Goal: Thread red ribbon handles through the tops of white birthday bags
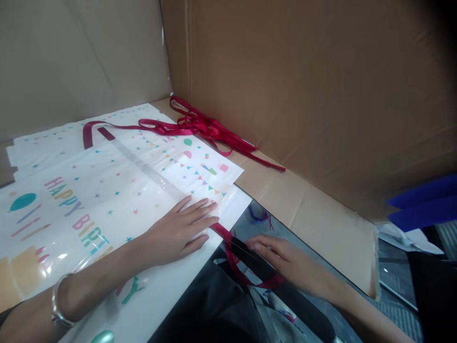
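My left hand [180, 231] lies flat with its fingers spread near the right edge of a white plastic sheet [89, 171] printed with HAPPY BIRTHDAY letters. A red ribbon [221, 230] comes out by its fingertips, crosses the edge and loops down to the right. Beyond that edge is my right hand [285, 262], fingers curled and slightly blurred, with the ribbon's lower loop running in under it. A thin pale line stretches between the ribbon and its fingertips. A clear strip [143, 166] runs across the sheet from my left fingers to a short dark red piece [106, 134].
A tangle of red ribbon [203, 125] lies at the back, against the cardboard wall [285, 85]. A cardboard ledge [314, 224] runs along the right. Below my right hand is a long black padded piece [303, 309]. Blue strips [424, 202] stick out at far right.
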`<state>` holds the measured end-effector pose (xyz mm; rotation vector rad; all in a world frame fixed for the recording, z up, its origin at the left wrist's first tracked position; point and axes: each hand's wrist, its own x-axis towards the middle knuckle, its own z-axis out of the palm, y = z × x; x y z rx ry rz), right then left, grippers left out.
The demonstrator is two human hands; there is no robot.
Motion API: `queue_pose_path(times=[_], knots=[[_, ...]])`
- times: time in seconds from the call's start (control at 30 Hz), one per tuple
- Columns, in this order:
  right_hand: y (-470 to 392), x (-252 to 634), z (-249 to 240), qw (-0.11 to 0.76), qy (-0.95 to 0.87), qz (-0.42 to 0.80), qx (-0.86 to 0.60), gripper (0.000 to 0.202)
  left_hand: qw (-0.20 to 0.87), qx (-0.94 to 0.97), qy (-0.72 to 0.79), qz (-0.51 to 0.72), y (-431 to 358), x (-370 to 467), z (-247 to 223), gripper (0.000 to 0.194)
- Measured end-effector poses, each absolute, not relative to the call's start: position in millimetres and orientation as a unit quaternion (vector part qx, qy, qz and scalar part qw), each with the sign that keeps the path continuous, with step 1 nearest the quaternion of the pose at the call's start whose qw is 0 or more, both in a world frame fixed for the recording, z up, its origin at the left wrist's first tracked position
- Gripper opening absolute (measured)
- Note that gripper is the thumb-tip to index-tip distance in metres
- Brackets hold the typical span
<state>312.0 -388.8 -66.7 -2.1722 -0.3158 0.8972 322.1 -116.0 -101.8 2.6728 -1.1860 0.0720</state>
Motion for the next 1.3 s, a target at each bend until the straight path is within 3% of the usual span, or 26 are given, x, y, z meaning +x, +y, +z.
queue_pose_path(times=[0.2, 0.33, 0.73, 0.83, 0.9, 1.03, 1.2, 1.3], knots=[[-354.9, 331.2, -102.5, 0.547, -0.096, 0.423, -0.716, 0.033, 0.144, 0.904, -0.403, 0.019, -116.7, 322.1, -101.4, 0.028], [-360.9, 324.5, -102.4, 0.600, -0.034, 0.415, -0.683, 0.036, 0.146, 0.903, -0.403, 0.017, -116.0, 322.5, -101.0, 0.029], [-383.9, 309.3, -89.2, 0.450, -0.007, 0.346, -0.823, 0.036, 0.156, 0.900, -0.406, 0.014, -115.8, 324.2, -101.0, 0.030], [-395.1, 303.2, -83.5, 0.401, -0.042, 0.301, -0.864, 0.028, 0.156, 0.901, -0.405, 0.017, -114.9, 324.2, -101.7, 0.030], [-401.2, 298.0, -77.3, 0.381, -0.081, 0.348, -0.853, 0.026, 0.153, 0.901, -0.405, 0.018, -114.4, 324.1, -102.0, 0.030], [-391.8, 295.0, -73.5, 0.385, -0.107, 0.469, -0.788, 0.036, 0.152, 0.906, -0.395, 0.015, -117.9, 321.6, -99.9, 0.033], [-353.2, 309.7, -83.6, 0.431, -0.126, 0.312, -0.837, 0.031, 0.170, 0.900, -0.401, 0.000, -131.8, 312.3, -94.9, 0.042], [-354.0, 314.2, -85.5, 0.438, -0.166, 0.319, -0.824, 0.028, 0.193, 0.900, -0.392, 0.006, -134.5, 307.6, -97.3, 0.047]])
